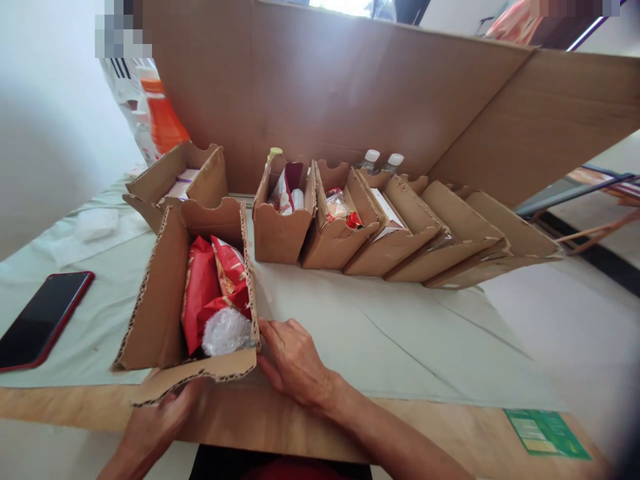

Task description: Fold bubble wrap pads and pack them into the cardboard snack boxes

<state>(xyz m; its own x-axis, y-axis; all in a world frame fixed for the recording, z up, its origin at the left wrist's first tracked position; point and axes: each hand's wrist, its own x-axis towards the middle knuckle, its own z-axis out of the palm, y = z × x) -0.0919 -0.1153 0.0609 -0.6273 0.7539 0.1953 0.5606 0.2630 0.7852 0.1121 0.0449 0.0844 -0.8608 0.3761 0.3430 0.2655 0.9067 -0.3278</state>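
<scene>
The open cardboard box (160,293) sits at the near edge of the desk (400,333), right in front of me, and both my hands are on it. My left hand (160,420) grips the near flap from underneath, fingers curled around its ragged corrugated edge. My right hand (295,360) lies flat against the box's right near corner, fingers spread and pressed to the cardboard, holding nothing else. Inside the box stand red snack packets (210,287), with a crinkled clear plastic bundle (226,331) lying at their near end.

To the left, a dark phone with a red rim (43,319) rests on the pale cloth that covers the desk. Behind my box sits another open box (180,180), and to its right a row of similar small boxes (400,227) leans one against the next, some holding packets, with two white-capped bottles (383,161) showing behind them. A large sheet of cardboard (375,93) stands behind the whole row. An orange bottle (163,117) stands at the far left, and a green card (545,433) lies on the bare wooden edge at my right.
</scene>
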